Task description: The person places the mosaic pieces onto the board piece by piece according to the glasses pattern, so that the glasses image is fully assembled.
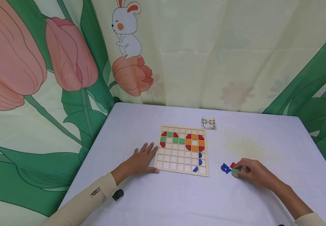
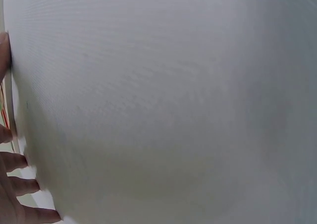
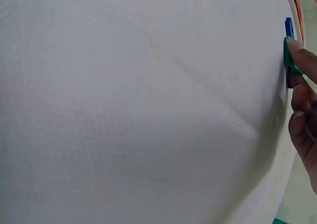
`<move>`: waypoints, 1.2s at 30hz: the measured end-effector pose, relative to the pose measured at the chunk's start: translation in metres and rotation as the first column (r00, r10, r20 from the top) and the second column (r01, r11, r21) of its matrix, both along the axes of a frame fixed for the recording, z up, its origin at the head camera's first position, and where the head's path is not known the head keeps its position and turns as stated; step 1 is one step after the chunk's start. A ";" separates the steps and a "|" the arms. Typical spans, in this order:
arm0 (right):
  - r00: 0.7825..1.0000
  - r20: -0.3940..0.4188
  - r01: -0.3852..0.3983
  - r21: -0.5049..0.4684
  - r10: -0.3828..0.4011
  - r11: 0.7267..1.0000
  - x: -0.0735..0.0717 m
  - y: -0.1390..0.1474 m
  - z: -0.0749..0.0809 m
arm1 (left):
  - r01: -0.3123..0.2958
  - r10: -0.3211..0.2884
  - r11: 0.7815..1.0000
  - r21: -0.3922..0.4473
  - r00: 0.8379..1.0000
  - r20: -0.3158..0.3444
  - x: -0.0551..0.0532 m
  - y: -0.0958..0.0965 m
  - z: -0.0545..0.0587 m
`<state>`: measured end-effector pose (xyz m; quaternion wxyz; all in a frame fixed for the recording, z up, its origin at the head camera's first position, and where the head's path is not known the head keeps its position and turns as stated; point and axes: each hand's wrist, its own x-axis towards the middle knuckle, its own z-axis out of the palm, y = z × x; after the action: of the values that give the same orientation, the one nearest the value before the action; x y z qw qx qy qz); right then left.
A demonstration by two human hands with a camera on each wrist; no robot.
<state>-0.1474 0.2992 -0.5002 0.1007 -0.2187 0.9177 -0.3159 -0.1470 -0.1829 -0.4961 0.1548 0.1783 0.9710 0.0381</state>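
Observation:
My right hand pinches a green square tile between thumb and fingertips, just over the table. The same green tile shows in the right wrist view. Beside it lie a red piece and some blue pieces. To the left is a wooden grid board with red, green and orange tiles in its upper rows and three blue rounded pieces at lower right. My left hand rests with fingers spread at the board's left edge, thumb near the lower-left corner.
A small pattern card lies behind the board's upper right corner. The table has a white cover. A printed curtain hangs behind it. A small black object shows by the left sleeve.

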 end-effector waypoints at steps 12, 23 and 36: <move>0.991 0.128 -0.045 -0.021 0.047 0.999 -0.006 -0.015 0.015 | 0.004 -0.004 1.000 -0.010 1.000 -0.005 -0.001 -0.002 -0.003; 0.975 0.217 -0.009 -0.164 0.045 0.986 -0.021 -0.081 0.014 | 0.001 -0.001 1.000 0.016 1.000 -0.007 -0.001 -0.003 -0.005; 0.976 0.195 -0.049 -0.223 0.094 0.974 -0.050 -0.164 0.017 | -0.003 0.003 1.000 0.007 1.000 0.005 -0.001 -0.002 -0.003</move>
<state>-0.1971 0.1356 -0.4831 0.1810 -0.2278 0.8540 -0.4312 -0.1478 -0.1849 -0.4995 0.1563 0.1773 0.9708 0.0420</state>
